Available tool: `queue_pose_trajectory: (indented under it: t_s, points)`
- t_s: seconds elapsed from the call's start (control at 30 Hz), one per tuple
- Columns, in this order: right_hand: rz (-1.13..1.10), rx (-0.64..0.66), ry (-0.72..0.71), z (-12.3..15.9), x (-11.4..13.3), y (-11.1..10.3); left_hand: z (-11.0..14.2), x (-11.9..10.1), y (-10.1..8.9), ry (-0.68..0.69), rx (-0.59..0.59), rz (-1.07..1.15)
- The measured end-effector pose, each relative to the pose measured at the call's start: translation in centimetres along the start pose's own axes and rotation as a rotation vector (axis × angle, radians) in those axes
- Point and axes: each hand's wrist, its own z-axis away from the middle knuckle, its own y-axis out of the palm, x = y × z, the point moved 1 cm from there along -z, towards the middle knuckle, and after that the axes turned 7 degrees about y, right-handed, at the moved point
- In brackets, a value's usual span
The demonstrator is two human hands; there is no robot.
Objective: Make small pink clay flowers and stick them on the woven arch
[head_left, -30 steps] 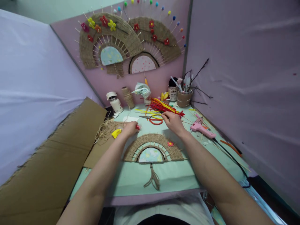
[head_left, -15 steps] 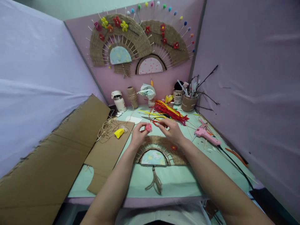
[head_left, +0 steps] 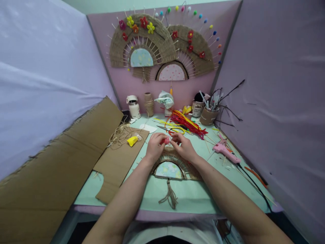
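Observation:
My left hand (head_left: 155, 146) is closed around a small pink lump (head_left: 166, 140), whose exact kind I cannot make out. My right hand (head_left: 183, 145) meets it from the other side, thumb and fingers pinched at the lump's edge. Below both hands lies a woven twine fan (head_left: 169, 153) with a pale blue patterned half-circle (head_left: 168, 170) at its centre. A twine tassel (head_left: 169, 195) hangs down from it. Just beyond my hands are scissors (head_left: 175, 129) with yellow handles and a bundle of red, orange and yellow fuzzy stems (head_left: 187, 122).
Cardboard sheets (head_left: 119, 162) and a yellow lump (head_left: 132, 141) lie left, beside tangled twine (head_left: 119, 135). A pink glue gun (head_left: 226, 153) with a black cord lies right. Jars, a twine spool (head_left: 148, 104) and a pot of twigs (head_left: 209, 116) stand at the back.
My right hand has come in towards the left, and its fingers now touch the pink lump. The camera view has shifted slightly left.

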Motion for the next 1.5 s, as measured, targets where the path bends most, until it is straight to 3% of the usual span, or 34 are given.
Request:
queue_pose_trajectory:
  t_s: [0.2, 0.4, 0.8, 1.1, 1.5]
  points:
    - [0.005, -0.13, 0.005, 0.1, 0.1, -0.2, -0.1, 0.0, 0.3, -0.006, -0.039, 0.057]
    - [0.236, -0.03, -0.186, 0.1, -0.3, -0.3, 0.1, 0.2, 0.5, -0.101, 0.023, 0.039]
    - [0.121, 0.015, -0.181, -0.4, -0.9, -0.5, 0.5, 0.6, 0.7, -0.174, 0.048, -0.028]
    - [0.004, 0.073, -0.106, -0.3, -0.9, -0.5, 0.4, 0.9, 0.1, -0.174, 0.131, 0.206]
    - [0.027, 0.11, -0.076, -0.5, -0.5, -0.8, 0.0, 0.6, -0.3, -0.286, 0.16, 0.304]
